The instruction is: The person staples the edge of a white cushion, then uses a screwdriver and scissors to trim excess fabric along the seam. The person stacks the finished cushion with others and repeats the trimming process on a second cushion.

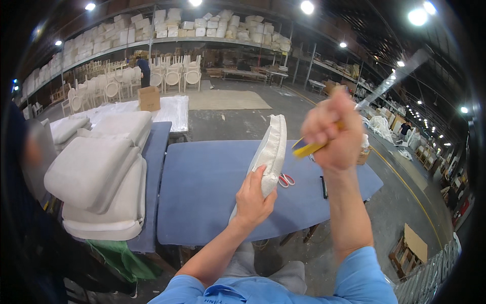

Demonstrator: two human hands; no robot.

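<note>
My left hand (pixel 253 200) grips a whitish fabric-covered cushion (pixel 273 149), tipped up on its edge over the blue table (pixel 202 172). Its narrow side and a seam face me, and my thumb presses on that side. Raised at the right, my right hand (pixel 331 131) is closed round the yellow handle (pixel 310 148) of a tool. From the far side of the fist a long, flat, greyish blade (pixel 392 81) slants up to the right, smeared by motion; its exact kind is unclear. Red-handled scissors (pixel 286 180) lie on the table beside the cushion.
Stacked pale cushions (pixel 96 172) stand on another blue table at left, with a green cloth (pixel 121 258) hanging below. A blurred person (pixel 30 152) is at the left edge. A dark narrow object (pixel 324 187) lies near the right table edge. A cardboard box (pixel 149 98) stands beyond.
</note>
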